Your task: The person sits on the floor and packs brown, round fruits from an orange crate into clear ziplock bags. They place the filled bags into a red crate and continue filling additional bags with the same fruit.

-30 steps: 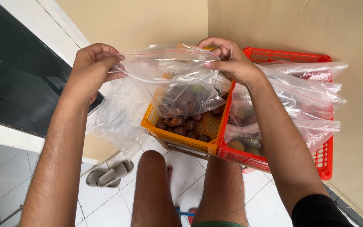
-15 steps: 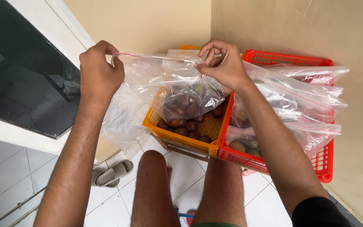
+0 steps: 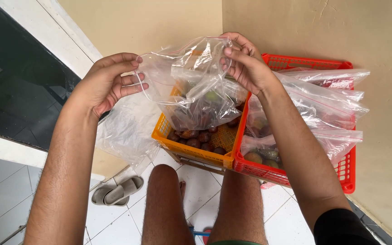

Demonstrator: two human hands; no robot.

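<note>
My left hand [image 3: 107,81] and my right hand [image 3: 246,63] both pinch the top edge of a clear zip bag [image 3: 191,86], held up over an orange basket [image 3: 191,152]. The bag sags between the hands and carries a few small fruits, brown and green, in its bottom. Brown fruits [image 3: 196,138] lie loose in the orange basket underneath. To its right stands a red basket [image 3: 341,168], with several filled clear bags [image 3: 323,109] lying in it. My right forearm crosses over the red basket's left edge.
Another empty clear bag [image 3: 125,131] hangs at the orange basket's left. A dark glass pane in a white frame [image 3: 19,86] fills the left. Beige walls meet in the corner behind the baskets. A grey sandal [image 3: 116,190] lies on the white tiled floor by my knees.
The hands have come closer together, so the bag's top edge has gone from stretched taut to slack and crumpled. The left hand moved right and lower.
</note>
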